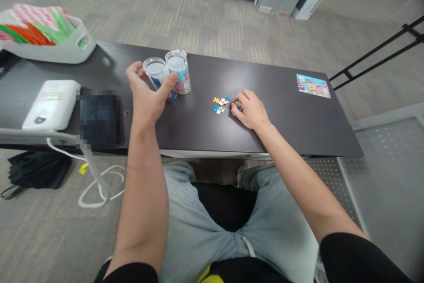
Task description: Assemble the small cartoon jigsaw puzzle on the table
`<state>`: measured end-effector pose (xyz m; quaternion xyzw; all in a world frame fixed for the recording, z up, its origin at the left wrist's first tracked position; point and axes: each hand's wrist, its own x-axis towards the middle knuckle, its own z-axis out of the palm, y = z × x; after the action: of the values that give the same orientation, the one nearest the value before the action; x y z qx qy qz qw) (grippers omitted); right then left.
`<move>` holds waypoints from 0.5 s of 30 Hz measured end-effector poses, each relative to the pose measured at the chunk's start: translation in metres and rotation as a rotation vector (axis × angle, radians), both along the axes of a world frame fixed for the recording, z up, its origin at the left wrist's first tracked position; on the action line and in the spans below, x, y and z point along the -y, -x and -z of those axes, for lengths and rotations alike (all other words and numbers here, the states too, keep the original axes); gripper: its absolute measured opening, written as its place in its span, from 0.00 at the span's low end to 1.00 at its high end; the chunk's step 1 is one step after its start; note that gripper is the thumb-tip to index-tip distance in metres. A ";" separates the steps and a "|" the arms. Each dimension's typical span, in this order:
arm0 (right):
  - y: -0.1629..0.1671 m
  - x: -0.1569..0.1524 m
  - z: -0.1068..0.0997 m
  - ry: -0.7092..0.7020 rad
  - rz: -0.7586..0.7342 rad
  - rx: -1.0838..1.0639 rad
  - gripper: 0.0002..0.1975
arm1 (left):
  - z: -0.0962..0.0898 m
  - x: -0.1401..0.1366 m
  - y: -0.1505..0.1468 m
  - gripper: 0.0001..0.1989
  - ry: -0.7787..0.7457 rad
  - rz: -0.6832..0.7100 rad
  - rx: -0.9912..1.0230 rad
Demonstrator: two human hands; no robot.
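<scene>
Two clear round jars with printed labels stand side by side at the table's back edge. My left hand (148,93) is around the nearer, blue-labelled jar (156,67), its fingers at the left side and its thumb across the right. Touching that jar on the right is the other jar (179,71), with a pink and light-blue label. My right hand (251,108) rests low on the table, fingers curled over a small bunch of colourful jigsaw pieces (239,105); how many it covers is hidden. Several loose jigsaw pieces (220,103) lie just left of it.
A colourful picture card (313,86) lies at the table's right end. On the left are a white basket (74,51) with bright fabric-like contents, a white box-shaped device (53,104) and a blurred-out dark object (101,117). A white cable (94,186) hangs below the dark table (202,130).
</scene>
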<state>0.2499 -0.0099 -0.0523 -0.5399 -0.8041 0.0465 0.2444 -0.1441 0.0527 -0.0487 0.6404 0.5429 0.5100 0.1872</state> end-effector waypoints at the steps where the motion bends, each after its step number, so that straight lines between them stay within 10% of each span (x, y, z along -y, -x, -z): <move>1: 0.000 0.000 0.000 0.000 0.015 -0.003 0.04 | 0.000 0.002 -0.002 0.77 0.001 -0.070 0.056; 9: 0.000 0.001 -0.004 0.017 0.043 0.027 0.08 | -0.012 0.010 -0.018 0.50 0.145 -0.095 0.155; 15: 0.002 0.003 -0.005 0.008 0.055 0.032 0.09 | -0.035 0.021 -0.025 0.51 0.042 -0.116 0.124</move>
<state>0.2481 -0.0132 -0.0478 -0.5636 -0.7924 0.0344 0.2307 -0.1188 0.0318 -0.0133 0.5710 0.5769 0.5473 0.2040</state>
